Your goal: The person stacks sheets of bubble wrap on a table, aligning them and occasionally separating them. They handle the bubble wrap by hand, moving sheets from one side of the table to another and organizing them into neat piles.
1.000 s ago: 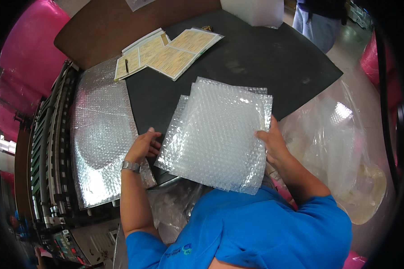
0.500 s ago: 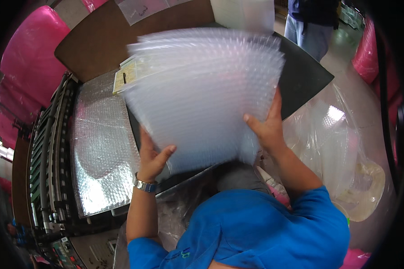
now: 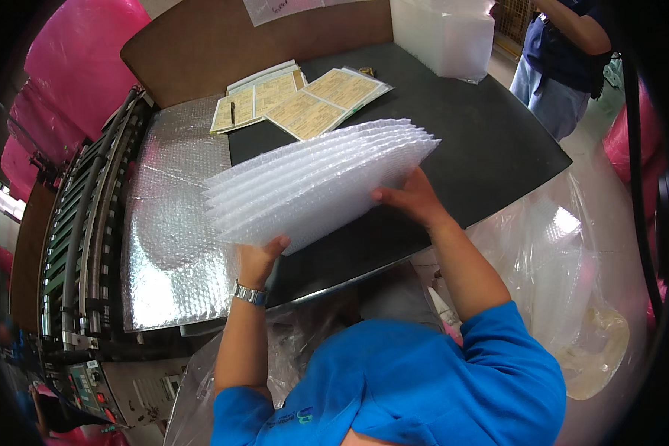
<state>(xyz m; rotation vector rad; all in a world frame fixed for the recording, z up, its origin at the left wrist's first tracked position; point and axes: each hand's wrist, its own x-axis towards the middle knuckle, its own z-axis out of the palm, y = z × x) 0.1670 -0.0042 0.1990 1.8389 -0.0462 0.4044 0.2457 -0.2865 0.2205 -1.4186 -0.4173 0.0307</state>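
A stack of several clear bubble-wrap sheets [image 3: 327, 186] is between my two hands, above the near part of a black tabletop [image 3: 490, 141]. Its upper edges are slightly fanned, showing as white layers. My left hand [image 3: 259, 260] grips the lower left corner, thumb on the near face. At the right end, my right hand [image 3: 415, 199] holds the stack with its thumb on the same face. The fingers of both hands are mostly hidden behind the sheets. Whether the lower edge touches the table, I cannot tell.
Yellow printed forms [image 3: 331, 100] and a pen [image 3: 233, 113] lie beyond the stack. A brown board [image 3: 208, 44] and white block-like pile [image 3: 446, 37] stand behind. Bubble wrap [image 3: 175, 208] covers the left side beside a roller machine [image 3: 89, 223]. Another person [image 3: 561, 67] stands far right.
The stack has come down from a raised, widely fanned position to a lower, more tilted one, its layers closer together. The forms behind it now show. Both hands still hold it.
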